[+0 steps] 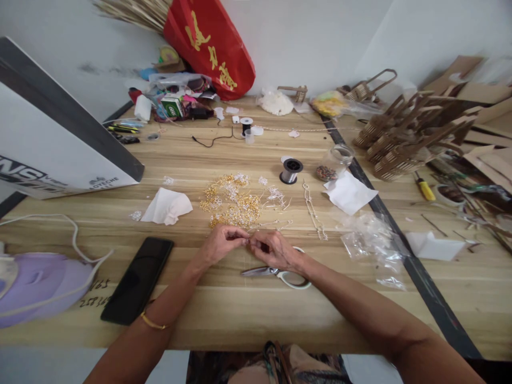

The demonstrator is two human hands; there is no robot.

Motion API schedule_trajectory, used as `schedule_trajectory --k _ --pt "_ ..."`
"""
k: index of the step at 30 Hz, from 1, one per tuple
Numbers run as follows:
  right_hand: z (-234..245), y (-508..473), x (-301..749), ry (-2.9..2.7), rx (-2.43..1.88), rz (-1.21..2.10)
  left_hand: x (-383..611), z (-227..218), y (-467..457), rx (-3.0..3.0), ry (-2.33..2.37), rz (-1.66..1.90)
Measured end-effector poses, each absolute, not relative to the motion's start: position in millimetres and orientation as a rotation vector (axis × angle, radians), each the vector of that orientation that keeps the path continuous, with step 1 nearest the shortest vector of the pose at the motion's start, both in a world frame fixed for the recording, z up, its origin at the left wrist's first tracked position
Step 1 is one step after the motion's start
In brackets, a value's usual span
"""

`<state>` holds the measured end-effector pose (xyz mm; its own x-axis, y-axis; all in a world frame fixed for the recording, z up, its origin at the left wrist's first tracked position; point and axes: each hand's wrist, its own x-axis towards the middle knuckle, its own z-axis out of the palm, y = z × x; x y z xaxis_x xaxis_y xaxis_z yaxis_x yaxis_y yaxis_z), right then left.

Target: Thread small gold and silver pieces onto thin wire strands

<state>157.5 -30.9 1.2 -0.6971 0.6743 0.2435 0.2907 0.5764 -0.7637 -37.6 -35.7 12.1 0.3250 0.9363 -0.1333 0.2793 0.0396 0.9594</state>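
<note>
Fingertips nearly meeting, my left hand and my right hand pinch together at the middle of the table. What sits between the fingers is too small to make out. Just beyond them spreads a pile of gold and clear beads. A thin beaded chain lies close to my right hand, and a longer beaded chain rests farther right. Scissors with white handles lie beneath my right wrist, which partly hides them. A spool of wire stands behind the beads.
A black phone and a crumpled tissue lie left. Plastic bags, white paper and a glass jar are right. Small woven baskets stand far right; a large box stands left.
</note>
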Motion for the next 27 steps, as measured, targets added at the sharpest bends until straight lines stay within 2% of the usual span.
schedule_trajectory --k 27 --pt "1.8 -29.7 157.9 -2.243 -0.771 1.045 -37.3 13.6 -37.8 1.521 1.199 0.737"
